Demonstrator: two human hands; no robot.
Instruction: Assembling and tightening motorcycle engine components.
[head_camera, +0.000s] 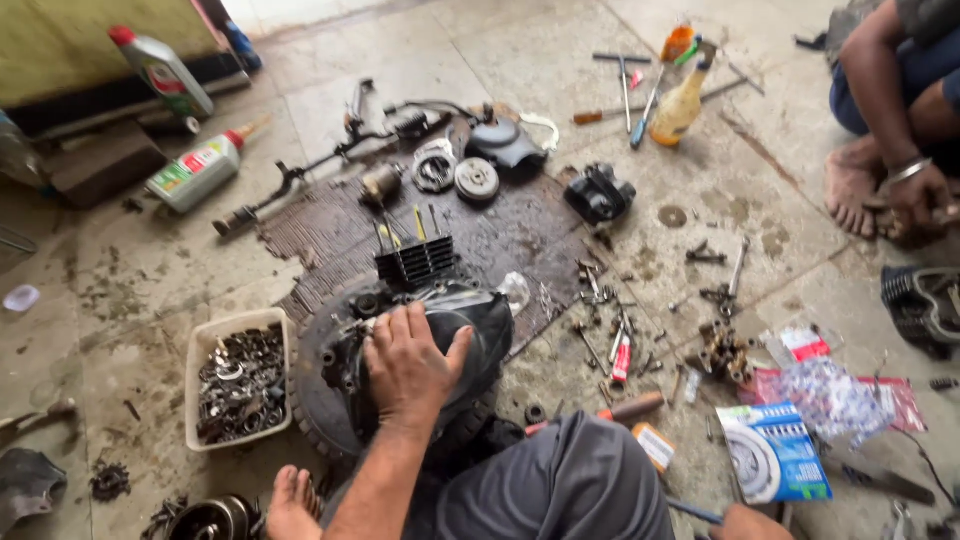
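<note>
Left hand (408, 362) flat, fingers spread, palm pressed on top of the black engine case (440, 340); not gripping anything. Engine sits on a tyre (320, 400) on the floor, finned cylinder (416, 262) just behind it. Right hand (752, 524) at bottom edge, mostly cut off, can't tell its state. White tub of small metal parts (238, 382) just left of the tyre. Oil bottles (195, 172) far left. Loose tools and bolts (612, 340) scattered right. Another person's hand (918, 200) far right.
</note>
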